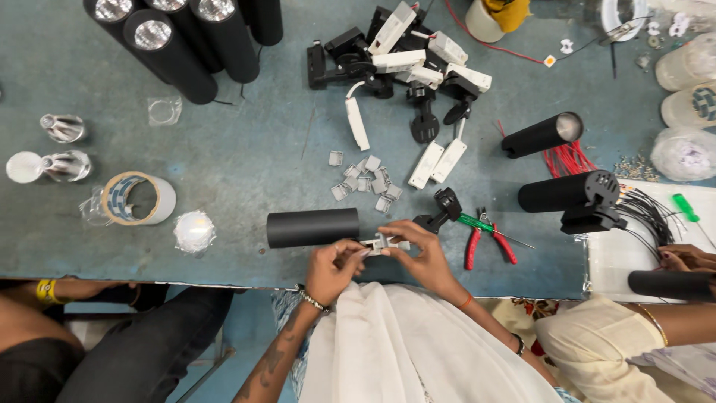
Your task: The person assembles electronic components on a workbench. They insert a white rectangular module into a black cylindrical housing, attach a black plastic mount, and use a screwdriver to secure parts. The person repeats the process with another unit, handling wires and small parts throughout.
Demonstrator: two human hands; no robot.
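Two hands meet at the near edge of the blue table (pixel 246 164), pinching one small white clip (pixel 380 243) between them. The left hand (pixel 332 269) grips the clip's left end with curled fingers; the right hand (pixel 425 257) closes thumb and fingertips on its right end. The clip sits just below a black tube (pixel 313 227) lying on its side, close to the left hand's knuckles. Red-handled pliers (pixel 488 242) and a green screwdriver (pixel 485 226) rest just right of the right hand. Small clear plastic pieces (pixel 365 180) lie scattered beyond the tube
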